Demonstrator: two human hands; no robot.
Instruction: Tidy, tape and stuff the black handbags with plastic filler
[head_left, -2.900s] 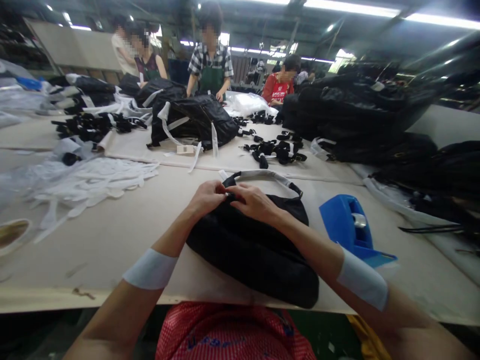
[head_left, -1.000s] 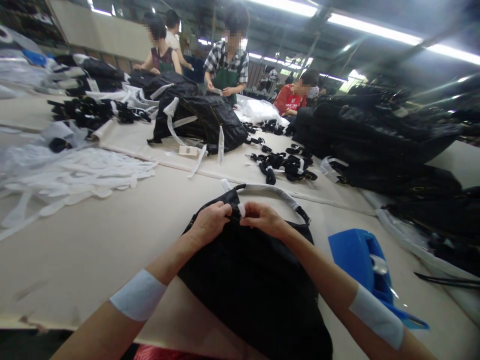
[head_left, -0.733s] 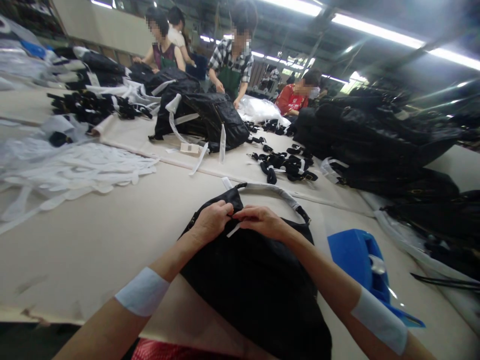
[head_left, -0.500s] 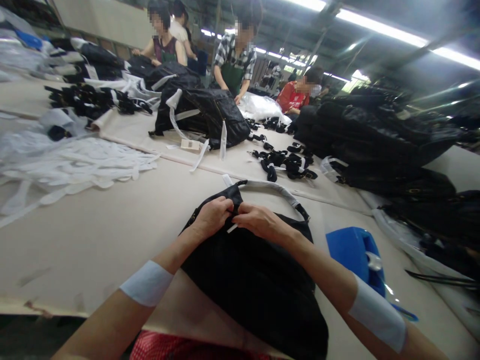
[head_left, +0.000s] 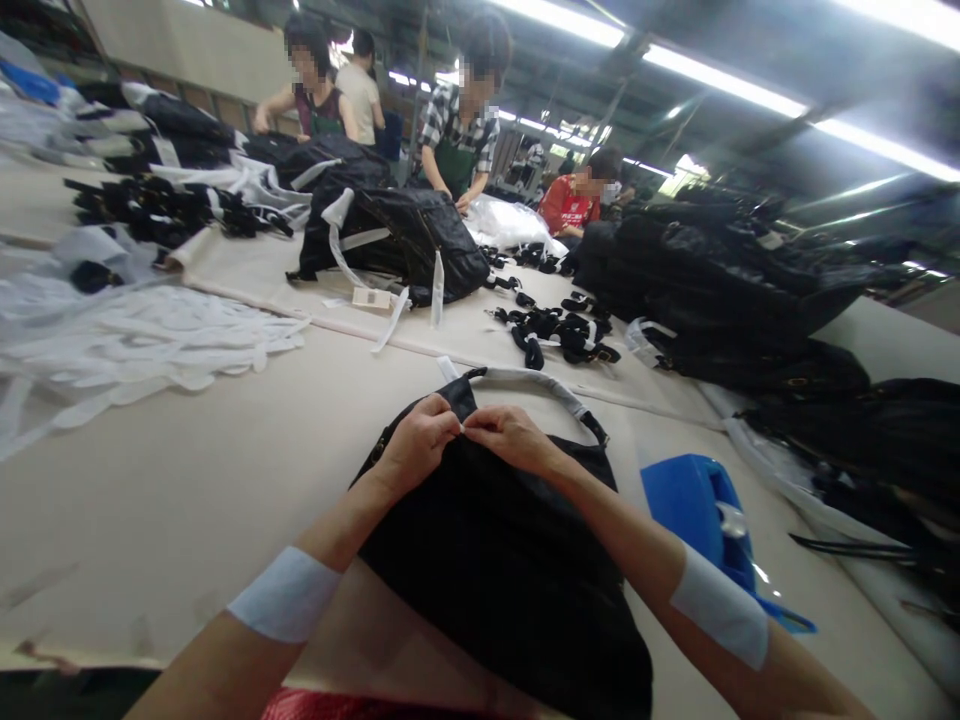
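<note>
A black handbag (head_left: pixel 517 570) lies on the table before me, its strap handle (head_left: pixel 536 383) wrapped in white material and arched away from me. Near the bag's top edge, my left hand (head_left: pixel 420 440) is closed in a pinch. Fingertip to fingertip with it, my right hand (head_left: pixel 511 437) pinches too. A tiny white bit, apparently the end of a strip, shows between the two sets of fingertips; most of it is hidden. One white strip (head_left: pixel 448 369) sticks out behind the bag near the handle's left end.
To the right of the bag stands a blue container (head_left: pixel 686 500). White strips (head_left: pixel 165 325) are heaped at left, black straps (head_left: pixel 555 325) lie beyond the bag, and another black bag (head_left: pixel 420 240) sits farther back. Black bags (head_left: pixel 712 270) are piled at right. Several people work across the table.
My hands have come closer together at the bag's top edge. The white strip that stuck out below my right fingers now shows only as a small bit between the fingertips. The view has shifted slightly.
</note>
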